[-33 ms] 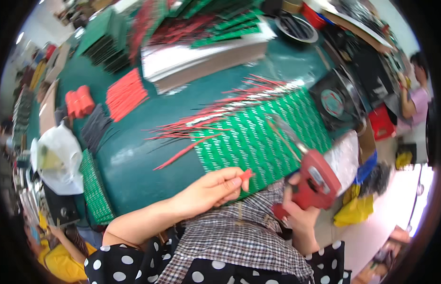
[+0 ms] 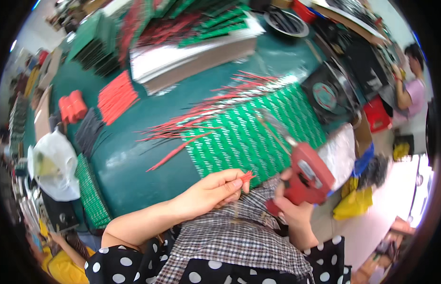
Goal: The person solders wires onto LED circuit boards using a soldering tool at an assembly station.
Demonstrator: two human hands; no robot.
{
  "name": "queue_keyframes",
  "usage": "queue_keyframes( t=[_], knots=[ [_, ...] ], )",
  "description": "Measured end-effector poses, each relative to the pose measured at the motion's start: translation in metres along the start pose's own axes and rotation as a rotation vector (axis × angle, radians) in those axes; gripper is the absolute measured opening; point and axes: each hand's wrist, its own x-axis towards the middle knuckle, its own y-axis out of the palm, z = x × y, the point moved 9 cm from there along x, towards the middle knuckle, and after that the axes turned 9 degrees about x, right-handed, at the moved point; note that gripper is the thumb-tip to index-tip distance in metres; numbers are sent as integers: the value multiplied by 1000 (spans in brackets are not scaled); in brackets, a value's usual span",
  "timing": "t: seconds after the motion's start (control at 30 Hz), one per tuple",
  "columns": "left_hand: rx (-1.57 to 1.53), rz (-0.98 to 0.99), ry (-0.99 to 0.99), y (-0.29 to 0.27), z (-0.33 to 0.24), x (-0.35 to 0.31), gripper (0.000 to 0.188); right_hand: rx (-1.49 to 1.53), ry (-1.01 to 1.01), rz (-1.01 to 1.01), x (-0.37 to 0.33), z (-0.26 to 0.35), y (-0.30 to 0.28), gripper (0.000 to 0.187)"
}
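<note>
My left hand (image 2: 213,191) is closed in a pinch on a small bunch of thin red strips (image 2: 248,176), whose ends poke out past the fingertips. My right hand (image 2: 296,215) wraps the grip of a red gun-shaped power tool (image 2: 309,174) with a metal nozzle. Its nozzle slants up and left over a green sheet with white print (image 2: 234,142). Red wires (image 2: 197,116), with some white and black among them, lie along that sheet's far edge. One thicker red strand (image 2: 178,153) lies apart, nearer me.
At the back stands a white box (image 2: 192,64) under piled green sheets and red strands. Orange-red strips (image 2: 117,97), dark strips (image 2: 90,130) and red bundles (image 2: 72,106) lie left. A black fan-like device (image 2: 324,94) stands right. A person (image 2: 410,92) works at the far right.
My view has turned slightly, so the table things appear further left. The red strip ends at my left fingertips look more fanned out. Both hands keep their hold.
</note>
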Motion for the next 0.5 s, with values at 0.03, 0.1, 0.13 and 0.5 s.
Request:
queue_keyframes(
  t=[0.03,0.1,0.13,0.5],
  knots=[
    [11,43,-16,11,3,8,24,-20,114,110,1,-5,9,53],
    [15,72,-61,24,10,20,22,-37,84,112,4,-3,16,52],
    [3,113,-33,31,9,23,22,-32,95,150,5,-5,21,50],
    [41,161,-100,42,22,31,24,-146,72,222,8,-9,14,62]
  ],
)
